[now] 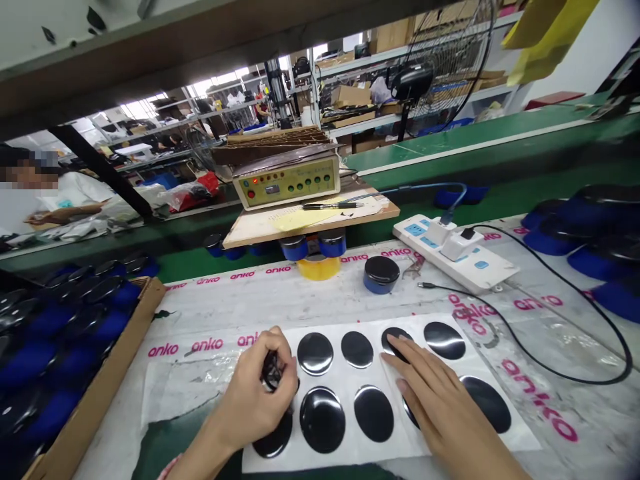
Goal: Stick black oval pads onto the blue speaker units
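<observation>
A white backing sheet (341, 377) lies on the table with two rows of glossy black round stickers (323, 419). At the sheet's left side, my left hand (257, 393) is closed, thumb and forefinger pressed together. Something dark and crinkled shows within its curl, but I cannot make out what it is. My right hand (443, 403) rests on the right part of the sheet, fingers stretched out and partly covering two stickers. Beyond the sheet stands a small round blue container with a black top (381, 274).
A cardboard box (117, 360) of blue and black containers stands at left. A power strip (455, 253) and black cable (560, 377) lie at right, near stacked containers (613, 247). An instrument box (287, 183) sits on a raised board (320, 225); a person (75, 193) is at far left.
</observation>
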